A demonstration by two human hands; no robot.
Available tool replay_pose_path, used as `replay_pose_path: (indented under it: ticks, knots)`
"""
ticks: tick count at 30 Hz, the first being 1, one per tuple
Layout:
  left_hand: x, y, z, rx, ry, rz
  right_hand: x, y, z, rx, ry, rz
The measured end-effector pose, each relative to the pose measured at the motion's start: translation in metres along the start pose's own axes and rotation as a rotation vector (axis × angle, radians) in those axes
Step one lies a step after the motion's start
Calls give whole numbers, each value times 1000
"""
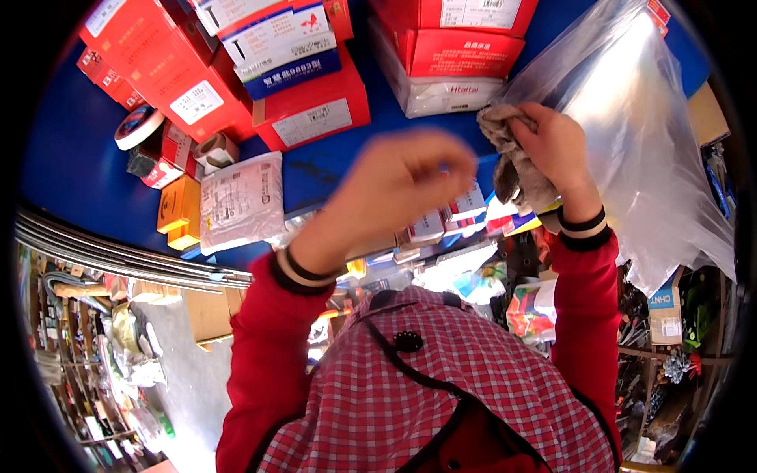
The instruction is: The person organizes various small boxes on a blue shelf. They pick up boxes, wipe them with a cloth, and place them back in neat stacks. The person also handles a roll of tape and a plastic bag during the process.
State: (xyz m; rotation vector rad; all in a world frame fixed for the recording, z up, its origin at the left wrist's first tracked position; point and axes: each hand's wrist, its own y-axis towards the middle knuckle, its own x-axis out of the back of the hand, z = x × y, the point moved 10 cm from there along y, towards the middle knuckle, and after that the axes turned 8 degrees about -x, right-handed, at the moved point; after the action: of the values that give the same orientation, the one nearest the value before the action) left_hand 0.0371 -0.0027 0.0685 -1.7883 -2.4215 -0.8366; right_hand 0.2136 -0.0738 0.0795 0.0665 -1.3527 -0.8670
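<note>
My right hand (553, 139) grips a crumpled grey-brown cloth rag (523, 171), which hangs below the fingers at the blue counter's right part. My left hand (408, 177) is in the air over the counter, blurred by motion. Its fingers are curled, blue shows between thumb and fingers, and nothing is visible in it. Beneath and beside it lie small boxes (427, 227), partly covered by the hand and forearm. A large clear plastic bag (639, 142) spreads just right of my right hand. A white plastic-wrapped box (452, 94) sits beyond the rag, under red boxes (467, 53).
Red cartons (177, 77) and white-and-blue boxes (290, 53) are stacked along the blue counter (71, 159). Nearer are a white parcel pouch (242, 201), yellow boxes (180, 207) and tape rolls (139, 126). Metal strips (118, 260) edge the counter; loaded shelves (77, 355) stand behind at left.
</note>
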Motion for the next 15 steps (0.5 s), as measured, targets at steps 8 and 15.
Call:
replay_pose_path:
  ticks: [8, 15]
  knots:
    - [-120, -114, 282, 731, -234, 152, -47, -9, 28, 202, -231, -19]
    - [-168, -93, 356, 1005, -611, -217, -47, -8, 30, 158, -246, -10]
